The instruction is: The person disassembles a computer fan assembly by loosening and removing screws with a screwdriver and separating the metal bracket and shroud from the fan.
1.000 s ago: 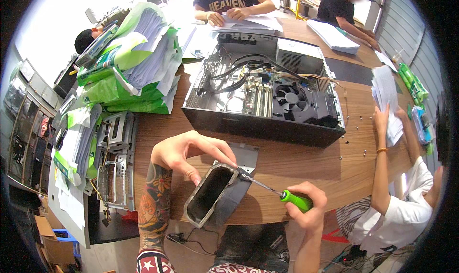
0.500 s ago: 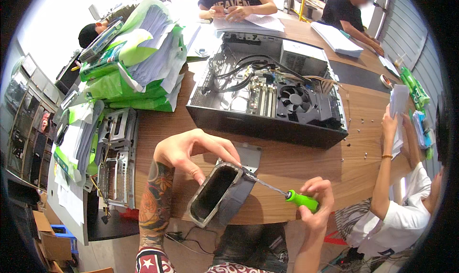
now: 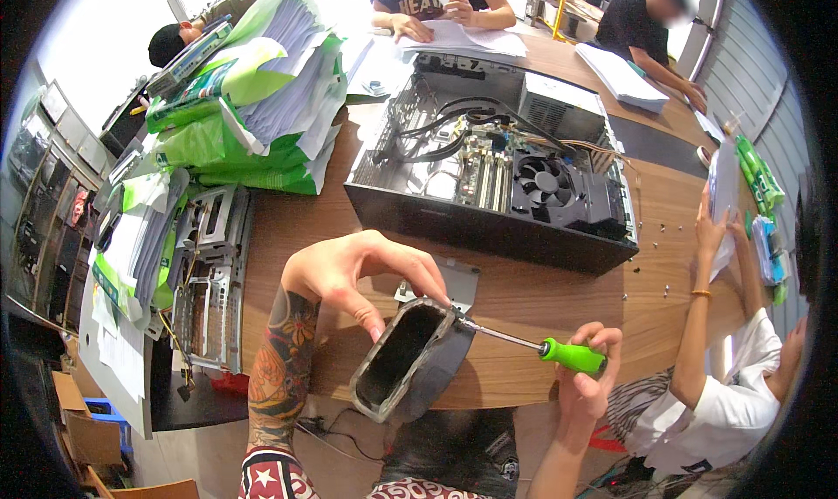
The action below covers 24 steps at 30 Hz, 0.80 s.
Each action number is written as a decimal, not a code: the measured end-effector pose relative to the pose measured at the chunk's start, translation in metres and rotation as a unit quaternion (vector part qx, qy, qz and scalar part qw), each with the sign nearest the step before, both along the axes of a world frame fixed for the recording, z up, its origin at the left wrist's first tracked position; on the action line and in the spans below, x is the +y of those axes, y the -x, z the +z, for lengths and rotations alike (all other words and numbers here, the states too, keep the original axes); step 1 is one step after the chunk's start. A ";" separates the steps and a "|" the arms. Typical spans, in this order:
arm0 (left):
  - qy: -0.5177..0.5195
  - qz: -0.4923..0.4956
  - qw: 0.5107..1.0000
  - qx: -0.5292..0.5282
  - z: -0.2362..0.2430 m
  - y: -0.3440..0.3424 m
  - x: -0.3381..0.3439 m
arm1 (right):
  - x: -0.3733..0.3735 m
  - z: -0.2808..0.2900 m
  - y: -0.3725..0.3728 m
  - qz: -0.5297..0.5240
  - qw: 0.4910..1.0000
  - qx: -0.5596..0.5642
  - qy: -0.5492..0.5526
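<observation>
My left hand (image 3: 353,276) grips a hollow dark grey box-like part (image 3: 428,372) with a long rounded opening, thumb on one side and fingers at its upper edge. The part is tilted near the table's front edge. In my right hand (image 3: 592,385) is a screwdriver with a green handle (image 3: 572,357), held by the fingertips. Its metal shaft points left, and the tip meets the part's upper right corner, close to my left fingertips. Whether a screw sits there is too small to tell. Partly behind the part lies a metal plate (image 3: 461,282).
An open black computer case (image 3: 489,230) with a fan and cables stands beyond my hands. Loose screws (image 3: 666,290) lie right of it. Left are green-wrapped paper stacks (image 3: 253,176) and a metal frame (image 3: 209,320). Someone at right holds papers (image 3: 723,185); others sit across the table.
The screwdriver handle and my right hand have shifted right, the tip staying at the part's corner. The grey part has moved slightly right and nearer. Across the table, a person's hands have moved apart.
</observation>
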State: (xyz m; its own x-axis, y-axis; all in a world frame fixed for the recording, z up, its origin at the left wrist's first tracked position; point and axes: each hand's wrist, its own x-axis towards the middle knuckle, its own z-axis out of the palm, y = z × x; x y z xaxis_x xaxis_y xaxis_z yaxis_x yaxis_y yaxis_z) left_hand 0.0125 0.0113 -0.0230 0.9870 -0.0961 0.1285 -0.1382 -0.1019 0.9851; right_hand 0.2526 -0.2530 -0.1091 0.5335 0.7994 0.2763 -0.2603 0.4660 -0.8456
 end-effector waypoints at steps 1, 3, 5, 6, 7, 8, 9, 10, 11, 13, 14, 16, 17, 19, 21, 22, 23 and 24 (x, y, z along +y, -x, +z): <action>-0.003 0.000 1.000 0.000 0.001 0.000 0.000 | 0.000 0.000 0.000 -0.001 1.000 -0.001 0.002; -0.005 0.000 1.000 -0.001 0.000 -0.001 0.000 | -0.001 0.001 0.000 0.001 1.000 0.008 0.002; 0.002 -0.001 1.000 -0.016 -0.005 -0.005 0.001 | -0.003 0.002 0.001 0.000 1.000 0.016 0.002; 0.002 0.002 1.000 -0.017 -0.004 -0.003 0.001 | -0.002 0.004 0.005 -0.029 0.999 0.006 0.023; 0.007 0.004 1.000 -0.012 -0.003 -0.001 -0.001 | -0.001 0.004 0.008 -0.059 0.997 -0.005 0.043; 0.011 0.005 1.000 -0.008 -0.003 0.001 -0.001 | 0.000 0.004 0.009 -0.056 0.998 -0.006 0.043; 0.011 0.007 1.000 -0.006 -0.003 0.001 -0.002 | 0.000 0.002 0.008 -0.069 0.996 -0.024 0.054; 0.018 0.009 1.000 -0.006 -0.002 0.001 -0.002 | 0.000 0.001 0.008 -0.081 0.994 -0.041 0.065; 0.024 0.012 1.000 -0.006 -0.002 0.001 -0.002 | -0.001 -0.001 0.007 -0.080 0.994 -0.040 0.065; 0.018 0.010 1.000 -0.011 -0.004 0.001 0.001 | -0.006 -0.004 0.004 -0.075 0.989 -0.066 0.109; 0.012 0.008 1.000 -0.015 -0.004 0.001 0.002 | -0.007 -0.005 0.004 -0.075 0.989 -0.066 0.109; 0.009 0.007 1.000 -0.020 -0.005 0.000 0.003 | -0.008 -0.006 0.004 -0.074 0.991 -0.066 0.088; 0.005 0.006 1.000 -0.024 -0.005 0.000 0.003 | -0.007 -0.004 0.005 -0.074 0.991 -0.067 0.088; 0.009 0.022 1.000 -0.016 -0.001 0.001 0.000 | -0.005 0.001 0.007 -0.071 0.993 -0.064 0.071; 0.013 0.037 0.999 -0.009 0.000 0.002 -0.002 | -0.005 0.002 0.010 -0.077 0.993 -0.043 0.077; 0.016 0.037 0.999 -0.011 -0.001 0.002 -0.001 | -0.005 0.002 0.011 -0.085 0.993 -0.022 0.083; 0.019 0.037 0.999 -0.012 -0.002 0.003 -0.001 | -0.005 0.002 0.012 -0.084 0.993 -0.022 0.083; 0.020 0.036 0.999 -0.013 -0.002 0.002 0.000 | -0.005 0.001 0.012 -0.084 0.993 -0.013 0.081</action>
State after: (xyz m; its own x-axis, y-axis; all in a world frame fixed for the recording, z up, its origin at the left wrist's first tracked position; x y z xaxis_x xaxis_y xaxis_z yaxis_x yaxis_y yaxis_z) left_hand 0.0101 0.0112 -0.0247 0.9876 -0.0185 0.1560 -0.1570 -0.0739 0.9848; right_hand 0.2407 -0.2583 -0.1081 0.6579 0.7343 0.1672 -0.1666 0.3585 -0.9185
